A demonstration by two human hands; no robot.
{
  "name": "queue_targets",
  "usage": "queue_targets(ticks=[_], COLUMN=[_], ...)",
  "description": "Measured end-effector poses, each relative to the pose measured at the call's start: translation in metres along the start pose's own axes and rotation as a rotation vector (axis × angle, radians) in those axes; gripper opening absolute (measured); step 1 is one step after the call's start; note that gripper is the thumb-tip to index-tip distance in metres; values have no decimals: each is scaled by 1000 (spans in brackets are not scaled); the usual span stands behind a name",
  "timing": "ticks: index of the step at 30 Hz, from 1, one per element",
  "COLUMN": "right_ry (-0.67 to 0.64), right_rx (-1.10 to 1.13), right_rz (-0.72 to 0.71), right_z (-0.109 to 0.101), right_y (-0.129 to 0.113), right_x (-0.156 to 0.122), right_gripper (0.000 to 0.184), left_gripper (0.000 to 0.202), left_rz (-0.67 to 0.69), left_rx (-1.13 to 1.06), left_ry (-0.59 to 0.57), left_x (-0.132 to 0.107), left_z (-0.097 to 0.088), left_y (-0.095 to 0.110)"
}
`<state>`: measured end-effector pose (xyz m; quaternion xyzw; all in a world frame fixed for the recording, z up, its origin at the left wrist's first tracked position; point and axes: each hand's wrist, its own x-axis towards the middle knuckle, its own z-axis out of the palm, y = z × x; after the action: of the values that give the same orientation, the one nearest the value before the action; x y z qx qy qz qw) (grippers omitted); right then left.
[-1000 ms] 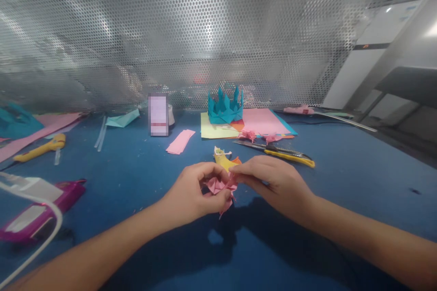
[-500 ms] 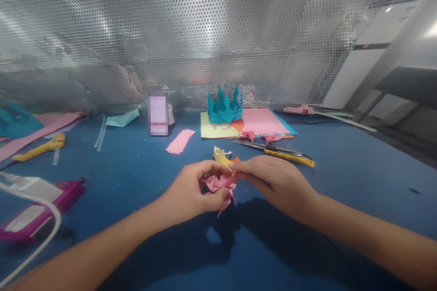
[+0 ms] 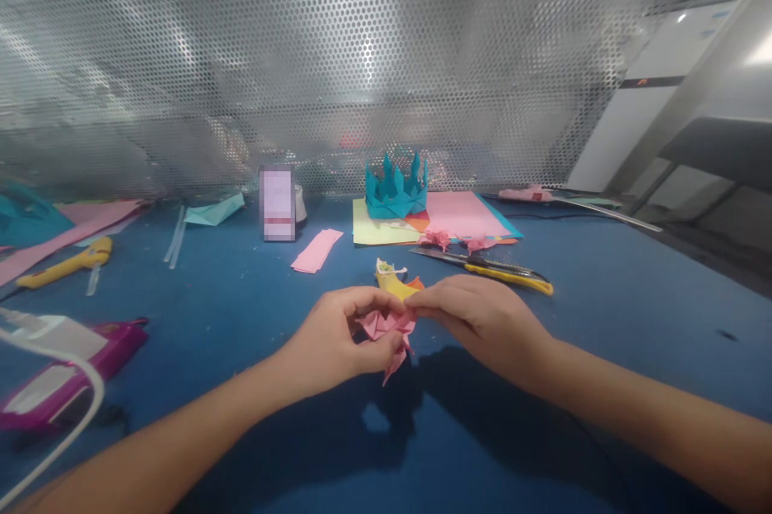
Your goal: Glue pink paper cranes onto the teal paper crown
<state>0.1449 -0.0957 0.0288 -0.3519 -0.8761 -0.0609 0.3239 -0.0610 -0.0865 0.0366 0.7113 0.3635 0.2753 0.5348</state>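
My left hand (image 3: 343,337) is closed round a folded pink paper flower (image 3: 392,325), thumb in front and fingers behind. From the right, my right hand (image 3: 482,321) pinches at the flower's upper right edge, its fingertips meeting those of the left. The exact grip there is partly hidden by the fingers. Just beyond the hands lies a yellow paper piece (image 3: 391,279) with a white stick-like bit on it and an orange scrap beside it. A yellow-handled box cutter (image 3: 512,276) and scissors-like dark blades rest behind my right hand.
A teal paper crown (image 3: 396,192) stands on stacked coloured sheets (image 3: 461,212), near two small pink paper flowers (image 3: 435,239). Pink strips (image 3: 318,250) and a phone (image 3: 277,204) are left of it. Farther left lie a yellow glue gun (image 3: 66,265), glue sticks (image 3: 174,240) and a magenta device (image 3: 78,385).
The right fingertips have shifted slightly left along the flower's upper edge. The left hand keeps its hold, and the whole view has moved very slightly.
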Motion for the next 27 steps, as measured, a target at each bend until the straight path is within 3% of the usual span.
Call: queue_targets(ticks=[15,27], right_ry=[-30,-26], right_rx=[113,64], right_rz=[116,46], right_z=[-4,-5], right_y=[-3,-6], right_x=[5,6], right_gripper=[15,19], left_gripper=[18,20], left_rz=[-5,-59], left_rx=[-15,-245], left_ry=[12,-29], left_x=[-1,0], left_z=[1,2], left_y=[0,-5])
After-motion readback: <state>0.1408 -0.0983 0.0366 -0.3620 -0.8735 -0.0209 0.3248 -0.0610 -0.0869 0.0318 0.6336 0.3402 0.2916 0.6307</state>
